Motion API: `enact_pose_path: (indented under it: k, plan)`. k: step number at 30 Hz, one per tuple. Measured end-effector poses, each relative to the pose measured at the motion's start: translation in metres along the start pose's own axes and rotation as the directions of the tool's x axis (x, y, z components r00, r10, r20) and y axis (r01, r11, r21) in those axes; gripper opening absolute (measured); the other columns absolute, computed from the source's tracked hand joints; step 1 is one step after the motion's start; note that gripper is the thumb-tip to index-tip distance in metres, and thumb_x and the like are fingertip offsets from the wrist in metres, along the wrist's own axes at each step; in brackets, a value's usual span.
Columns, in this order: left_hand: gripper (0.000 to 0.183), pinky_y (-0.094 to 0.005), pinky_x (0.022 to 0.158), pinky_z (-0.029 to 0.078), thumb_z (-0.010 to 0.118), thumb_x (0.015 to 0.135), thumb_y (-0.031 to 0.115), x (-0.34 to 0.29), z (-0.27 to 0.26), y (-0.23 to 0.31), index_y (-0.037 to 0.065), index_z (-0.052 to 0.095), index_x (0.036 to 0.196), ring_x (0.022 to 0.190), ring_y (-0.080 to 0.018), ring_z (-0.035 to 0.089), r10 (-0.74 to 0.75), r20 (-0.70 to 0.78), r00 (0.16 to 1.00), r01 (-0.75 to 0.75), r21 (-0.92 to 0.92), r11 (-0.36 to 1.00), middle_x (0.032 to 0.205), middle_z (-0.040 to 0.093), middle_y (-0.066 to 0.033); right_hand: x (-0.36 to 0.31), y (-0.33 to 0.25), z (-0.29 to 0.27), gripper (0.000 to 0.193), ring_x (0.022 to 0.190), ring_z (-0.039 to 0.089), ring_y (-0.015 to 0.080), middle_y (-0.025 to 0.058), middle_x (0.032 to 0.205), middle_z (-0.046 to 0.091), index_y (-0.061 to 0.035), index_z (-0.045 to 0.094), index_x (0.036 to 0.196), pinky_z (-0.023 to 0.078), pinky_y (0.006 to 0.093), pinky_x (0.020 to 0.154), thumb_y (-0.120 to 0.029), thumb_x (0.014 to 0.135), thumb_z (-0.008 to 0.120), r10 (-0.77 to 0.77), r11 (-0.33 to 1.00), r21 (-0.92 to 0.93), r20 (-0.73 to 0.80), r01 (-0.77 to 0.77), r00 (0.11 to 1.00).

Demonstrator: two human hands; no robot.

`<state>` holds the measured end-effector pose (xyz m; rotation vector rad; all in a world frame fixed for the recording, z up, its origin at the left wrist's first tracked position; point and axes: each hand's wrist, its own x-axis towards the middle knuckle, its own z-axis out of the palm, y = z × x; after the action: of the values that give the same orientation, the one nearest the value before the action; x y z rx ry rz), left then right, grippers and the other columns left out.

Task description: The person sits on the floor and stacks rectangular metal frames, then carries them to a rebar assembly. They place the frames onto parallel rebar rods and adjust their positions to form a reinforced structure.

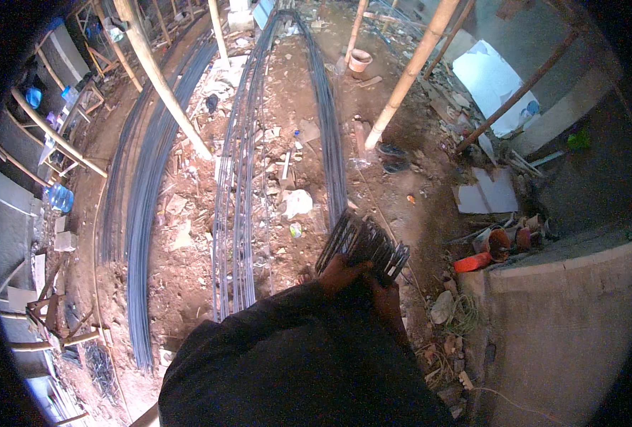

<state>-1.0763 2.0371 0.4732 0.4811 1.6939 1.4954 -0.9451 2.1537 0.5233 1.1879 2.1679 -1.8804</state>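
Observation:
A thick bundle of dark bent steel stirrups [362, 238] is held in front of my body, its bent ends fanned out away from me. My left hand [341, 275] is closed on the bundle's left near side. On the right near side, my right hand [387, 300] grips it too, partly hidden by the stirrups and my dark sleeve. Just beyond the bundle, a bunch of long steel bars [327, 135] lies on the ground.
More long bars [145, 206] run along the dirt floor to the left. Bamboo poles [408, 78] stand ahead. Scattered rubble and a white plastic bag [297, 203] lie between. To the right are buckets [499, 240], a white board [487, 191] and a low concrete wall [565, 313].

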Motion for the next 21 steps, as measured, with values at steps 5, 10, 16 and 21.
enact_pose_path:
  k: [5, 10, 16, 21]
  plan:
    - [0.053, -0.0424, 0.110, 0.048, 0.076, 0.096, 0.027, 0.063, -0.006, 0.008, -0.002, 0.062, 0.138, 0.125, -0.0307, 0.065, 0.229, -0.079, 0.970, -0.235, -0.080, 0.969, 0.134, 0.070, -0.0194, 0.076, -0.005, -0.019, 0.045, 0.108, 0.068, 0.0245, 0.0134, 0.122, 0.074, 0.0036, 0.070, 0.127, 0.052, 0.0370, 0.096, -0.031, 0.100, 0.073, 0.080, 0.997, -0.022, 0.044, -0.079, 0.996]
    - [0.053, -0.0424, 0.112, 0.046, 0.075, 0.097, 0.026, 0.168, -0.011, 0.023, -0.002, 0.061, 0.141, 0.126, -0.0298, 0.065, 0.337, -0.130, 0.933, -0.346, -0.057, 0.936, 0.135, 0.070, -0.0168, 0.181, -0.024, -0.035, 0.046, 0.105, 0.068, 0.0244, 0.0122, 0.123, 0.074, 0.0024, 0.068, 0.131, 0.053, 0.0368, 0.095, -0.032, 0.101, 0.072, 0.063, 0.979, 0.186, 0.089, -0.079, 0.994]
    - [0.042, -0.0411, 0.109, 0.048, 0.073, 0.100, 0.026, 0.283, -0.038, 0.069, -0.001, 0.068, 0.132, 0.120, -0.0241, 0.066, -0.042, -0.047, 0.998, 0.037, -0.112, 0.993, 0.129, 0.073, -0.0142, 0.294, -0.083, -0.074, 0.047, 0.091, 0.067, 0.0213, 0.0111, 0.106, 0.078, 0.0017, 0.075, 0.117, 0.053, 0.0383, 0.083, -0.041, 0.098, 0.074, -0.020, 0.984, 0.176, 0.088, 0.004, 0.996]
    - [0.044, -0.0403, 0.106, 0.050, 0.076, 0.098, 0.028, 0.350, -0.029, 0.094, -0.003, 0.069, 0.129, 0.119, -0.0241, 0.066, 0.031, -0.115, 0.993, -0.056, -0.218, 0.974, 0.127, 0.074, -0.0150, 0.369, -0.104, -0.103, 0.043, 0.095, 0.070, 0.0217, 0.0133, 0.107, 0.079, 0.0017, 0.075, 0.117, 0.055, 0.0392, 0.084, -0.036, 0.097, 0.076, 0.013, 0.991, 0.134, 0.072, -0.023, 0.997]
